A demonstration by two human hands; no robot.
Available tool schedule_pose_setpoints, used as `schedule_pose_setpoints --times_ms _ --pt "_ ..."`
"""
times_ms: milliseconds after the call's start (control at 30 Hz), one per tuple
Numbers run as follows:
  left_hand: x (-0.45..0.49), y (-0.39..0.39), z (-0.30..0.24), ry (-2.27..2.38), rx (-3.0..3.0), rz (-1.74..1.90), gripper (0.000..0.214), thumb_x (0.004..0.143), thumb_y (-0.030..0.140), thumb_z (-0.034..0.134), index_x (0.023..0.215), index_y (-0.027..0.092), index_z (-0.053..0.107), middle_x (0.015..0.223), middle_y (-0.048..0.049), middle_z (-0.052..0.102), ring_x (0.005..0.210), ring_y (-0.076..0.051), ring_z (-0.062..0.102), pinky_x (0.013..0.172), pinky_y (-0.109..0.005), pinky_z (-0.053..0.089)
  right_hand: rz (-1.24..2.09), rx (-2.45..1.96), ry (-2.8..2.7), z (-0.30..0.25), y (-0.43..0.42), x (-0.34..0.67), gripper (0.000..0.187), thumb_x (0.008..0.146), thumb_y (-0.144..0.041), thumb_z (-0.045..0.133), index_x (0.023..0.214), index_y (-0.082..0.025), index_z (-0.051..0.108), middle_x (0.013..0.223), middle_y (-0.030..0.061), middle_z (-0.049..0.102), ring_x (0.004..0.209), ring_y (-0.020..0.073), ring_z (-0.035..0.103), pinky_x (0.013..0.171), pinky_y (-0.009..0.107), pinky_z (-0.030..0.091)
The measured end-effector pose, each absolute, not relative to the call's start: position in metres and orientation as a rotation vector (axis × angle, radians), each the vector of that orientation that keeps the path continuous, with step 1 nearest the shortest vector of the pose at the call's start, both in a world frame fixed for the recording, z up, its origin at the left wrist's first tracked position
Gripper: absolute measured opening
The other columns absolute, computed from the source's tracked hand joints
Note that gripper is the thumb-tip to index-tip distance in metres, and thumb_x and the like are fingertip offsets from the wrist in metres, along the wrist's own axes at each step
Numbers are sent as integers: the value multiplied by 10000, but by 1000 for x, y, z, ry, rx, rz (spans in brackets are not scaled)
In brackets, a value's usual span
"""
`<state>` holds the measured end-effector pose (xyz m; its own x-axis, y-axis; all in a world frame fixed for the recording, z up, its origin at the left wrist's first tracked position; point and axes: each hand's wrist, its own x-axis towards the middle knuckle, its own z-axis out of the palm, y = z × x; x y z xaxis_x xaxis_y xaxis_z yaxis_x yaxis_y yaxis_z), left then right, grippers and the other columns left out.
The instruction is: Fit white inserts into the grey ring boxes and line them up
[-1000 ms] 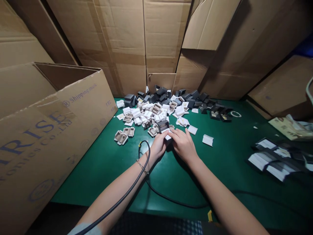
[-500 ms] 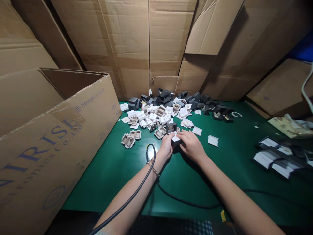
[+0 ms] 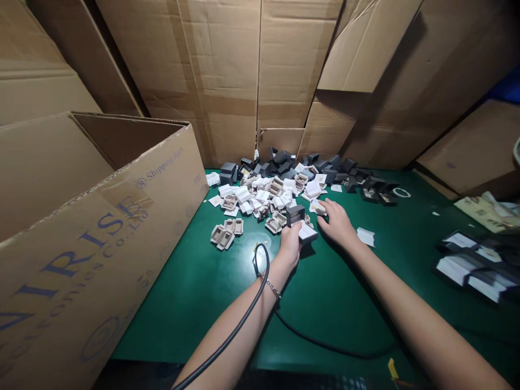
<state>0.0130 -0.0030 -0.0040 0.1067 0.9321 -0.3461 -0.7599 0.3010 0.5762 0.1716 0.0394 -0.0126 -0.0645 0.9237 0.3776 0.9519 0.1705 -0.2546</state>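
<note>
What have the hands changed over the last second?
The right hand has come off the open black box, moving rightward and forward to a white piece; whether it grips that is unclear. The left hand still holds the box; the large carton stayed put.

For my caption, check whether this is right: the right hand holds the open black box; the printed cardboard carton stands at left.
Wrong hand: the head view shows the left hand holding the open black box; the printed cardboard carton does stand at left.
</note>
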Motion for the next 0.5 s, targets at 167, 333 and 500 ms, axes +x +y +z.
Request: schedule_pose_setpoints --times_ms 167,333,500 --pt "16 -1 -10 758 356 1266 179 617 211 653 772 120 647 684 -16 642 635 -130 579 691 -271 452 51 -2043 -2074 -5 68 171 626 838 -486 482 1389 -201 399 1384 168 489 1232 372 458 975 615 350" --pt "18 3 -24 833 497 1253 202 651 275 656 792 132 636 690 -11 632 652 -136 581 688 -261 452 71 -2075 -2141 -5 71 174 421 899 -417 355 1184 -203 577 1272 148 563 1152 332 509 960 595 344" --pt "18 4 -29 886 600 1220 192 682 293 640 790 135 625 688 -8 628 664 -133 574 678 -246 447 -10 -2191 -2121 0 57 192 348 866 -400 400 1025 -175 613 1104 143 604 1060 297 554 910 479 402"
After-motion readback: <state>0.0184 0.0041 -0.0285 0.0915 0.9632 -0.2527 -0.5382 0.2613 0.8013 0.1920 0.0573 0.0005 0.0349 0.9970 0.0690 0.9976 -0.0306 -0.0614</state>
